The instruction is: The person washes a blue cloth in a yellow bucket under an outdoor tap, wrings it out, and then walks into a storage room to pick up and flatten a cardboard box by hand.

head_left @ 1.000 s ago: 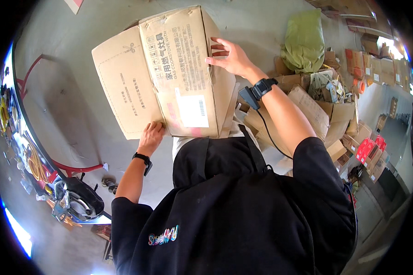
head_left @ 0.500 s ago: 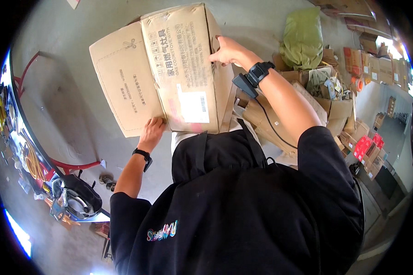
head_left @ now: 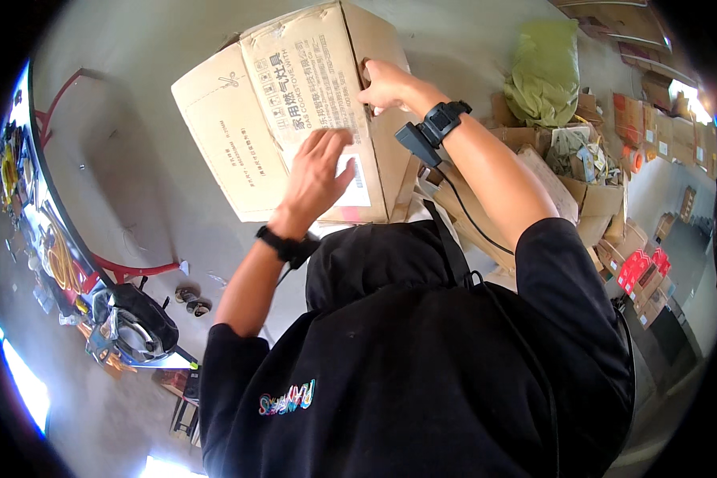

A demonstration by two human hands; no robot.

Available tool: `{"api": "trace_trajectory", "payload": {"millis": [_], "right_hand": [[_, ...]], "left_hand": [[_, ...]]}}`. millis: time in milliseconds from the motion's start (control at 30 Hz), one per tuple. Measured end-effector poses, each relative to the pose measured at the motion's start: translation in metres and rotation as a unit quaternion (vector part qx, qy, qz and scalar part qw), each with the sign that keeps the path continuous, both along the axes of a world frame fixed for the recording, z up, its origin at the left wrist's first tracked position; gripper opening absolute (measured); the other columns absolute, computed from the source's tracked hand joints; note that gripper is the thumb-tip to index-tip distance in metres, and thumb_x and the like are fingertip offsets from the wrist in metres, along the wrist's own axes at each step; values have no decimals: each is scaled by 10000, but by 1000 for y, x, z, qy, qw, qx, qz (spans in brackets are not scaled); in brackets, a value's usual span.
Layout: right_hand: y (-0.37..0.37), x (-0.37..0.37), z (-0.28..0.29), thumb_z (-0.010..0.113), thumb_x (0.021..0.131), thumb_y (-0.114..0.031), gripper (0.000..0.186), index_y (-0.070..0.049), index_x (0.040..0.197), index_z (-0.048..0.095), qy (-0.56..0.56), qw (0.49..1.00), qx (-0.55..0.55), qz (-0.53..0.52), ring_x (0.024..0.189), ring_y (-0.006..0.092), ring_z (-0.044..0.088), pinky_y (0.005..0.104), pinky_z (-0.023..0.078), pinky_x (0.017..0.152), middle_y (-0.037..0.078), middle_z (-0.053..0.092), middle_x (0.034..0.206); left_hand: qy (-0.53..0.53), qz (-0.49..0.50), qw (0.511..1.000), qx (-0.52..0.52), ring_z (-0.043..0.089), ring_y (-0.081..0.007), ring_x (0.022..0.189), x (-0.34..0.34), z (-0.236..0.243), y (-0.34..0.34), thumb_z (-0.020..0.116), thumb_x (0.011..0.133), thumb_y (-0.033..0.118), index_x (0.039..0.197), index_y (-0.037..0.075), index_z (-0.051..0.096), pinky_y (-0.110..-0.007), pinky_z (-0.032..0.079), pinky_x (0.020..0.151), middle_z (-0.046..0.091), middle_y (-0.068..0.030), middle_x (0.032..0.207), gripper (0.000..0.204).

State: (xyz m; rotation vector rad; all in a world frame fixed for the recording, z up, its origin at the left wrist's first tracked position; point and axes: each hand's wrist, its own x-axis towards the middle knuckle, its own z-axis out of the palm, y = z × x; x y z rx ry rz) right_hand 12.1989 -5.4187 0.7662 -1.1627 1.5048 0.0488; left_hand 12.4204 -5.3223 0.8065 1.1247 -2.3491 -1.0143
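A big brown cardboard box (head_left: 223,127) tilts in front of my body, with dark print, a white label (head_left: 362,185) and a dashed outline on its faces. My right hand (head_left: 389,85) grips the box by the hand hole in its right side, the fingertips partly hidden inside. In front of the printed face is my left hand (head_left: 316,177), its fingers loosely stretched and slightly apart, holding nothing. Whether it touches the cardboard I cannot tell. Both wrists wear black bands, and a cable runs from a black device (head_left: 419,143) at the right wrist.
At right stand a green sack (head_left: 543,72), an open carton of scraps (head_left: 593,187) and several stacked boxes. Flattened cardboard (head_left: 474,211) lies beside my right forearm. On the left are a table with tools and coiled hose (head_left: 60,255), its red legs (head_left: 135,269), and a black bag (head_left: 139,327).
My left hand has let go of the box's lower left edge and moved up and right before the printed face. The box has shifted slightly; my right hand keeps its hold.
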Motion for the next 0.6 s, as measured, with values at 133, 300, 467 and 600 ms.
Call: {"api": "trace_trajectory", "payload": {"millis": [133,300,467,600], "right_hand": [[-3,5,11,693,898,-70,477,133,1280,493,23,1000,-2,21,713,243,717,358,592,619,217,695,1003],[-11,-1,12,682,913,-69,520,131,1334,451,-45,997,56,-16,734,240,728,342,615,649,216,697,1021],[-14,-1,9,666,911,-48,509,118,1345,459,-63,995,63,-47,791,238,736,340,640,704,207,695,1058],[-13,6,3,663,901,-44,481,117,1324,499,-45,998,32,-29,816,243,741,340,638,716,207,700,1089]], "left_hand": [[6,41,998,-50,507,-367,1389,-29,-16,-2,765,862,77,1139,32,533,-470,472,1094,579,-148,1423,364],[8,57,997,-43,401,-378,1497,-34,-30,6,819,830,119,1128,19,515,-485,400,1181,445,-183,1591,438],[13,76,996,-53,396,-363,1506,-28,-39,-18,866,793,194,1179,17,516,-489,372,1210,426,-192,1607,550],[-32,22,997,-60,383,-358,1514,-18,-47,-24,873,782,299,1304,-13,516,-453,340,1242,411,-199,1621,705]]}}
